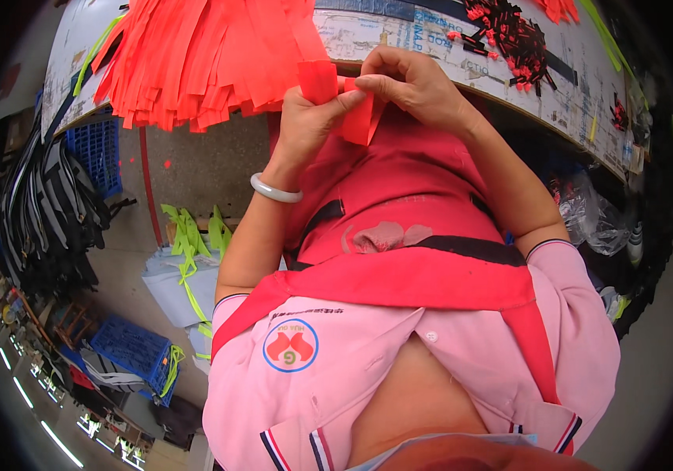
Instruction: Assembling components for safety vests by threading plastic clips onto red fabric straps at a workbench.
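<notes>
A bright red-orange fabric strip [357,119] hangs folded between my two hands, just off the near edge of the table. My left hand [311,124] is closed on it, the thumb pressed along the strip and a looped part standing above the fingers. My right hand [417,85] pinches the strip's upper part between thumb and curled forefinger, close to the left thumb tip. Whether a small piece is also inside that pinch is hidden. Beside the left hand, a thick bundle of the same strips [211,59] lies on the table with its ends drooping over the edge.
On the worn white tabletop [399,39], a pile of small black and red pieces [513,43] sits to the right. Black and grey straps [42,204] hang at the left near a blue crate [94,153]. Yellow-green strips [187,235] lie on pale sheets below; a clear plastic bag [591,212] is at right.
</notes>
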Action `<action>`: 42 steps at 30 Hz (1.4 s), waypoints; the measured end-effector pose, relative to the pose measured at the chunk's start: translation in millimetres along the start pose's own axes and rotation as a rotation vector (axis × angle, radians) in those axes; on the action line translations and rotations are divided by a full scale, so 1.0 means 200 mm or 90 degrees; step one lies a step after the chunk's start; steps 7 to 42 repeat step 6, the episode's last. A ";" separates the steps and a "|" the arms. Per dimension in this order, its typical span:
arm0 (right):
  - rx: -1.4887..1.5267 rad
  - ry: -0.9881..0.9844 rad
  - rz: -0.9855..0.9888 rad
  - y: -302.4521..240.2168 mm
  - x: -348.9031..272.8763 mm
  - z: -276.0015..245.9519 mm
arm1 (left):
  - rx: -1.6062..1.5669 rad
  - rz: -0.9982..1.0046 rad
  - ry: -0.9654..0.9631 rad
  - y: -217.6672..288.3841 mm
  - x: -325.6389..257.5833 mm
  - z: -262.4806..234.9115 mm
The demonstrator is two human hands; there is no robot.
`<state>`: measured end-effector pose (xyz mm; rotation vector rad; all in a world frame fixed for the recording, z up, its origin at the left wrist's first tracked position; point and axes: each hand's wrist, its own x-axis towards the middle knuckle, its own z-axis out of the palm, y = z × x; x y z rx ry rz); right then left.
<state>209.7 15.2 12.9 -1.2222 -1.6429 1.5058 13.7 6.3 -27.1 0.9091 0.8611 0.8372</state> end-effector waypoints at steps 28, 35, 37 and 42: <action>-0.199 -0.081 -0.039 0.03 -0.02 -0.01 | 0.063 0.026 -0.020 -0.04 -0.04 -0.02; -0.199 -0.081 -0.039 0.03 -0.02 -0.01 | 0.063 0.026 -0.020 -0.04 -0.04 -0.02; -0.199 -0.081 -0.039 0.03 -0.02 -0.01 | 0.063 0.026 -0.020 -0.04 -0.04 -0.02; -0.199 -0.081 -0.039 0.03 -0.02 -0.01 | 0.063 0.026 -0.020 -0.04 -0.04 -0.02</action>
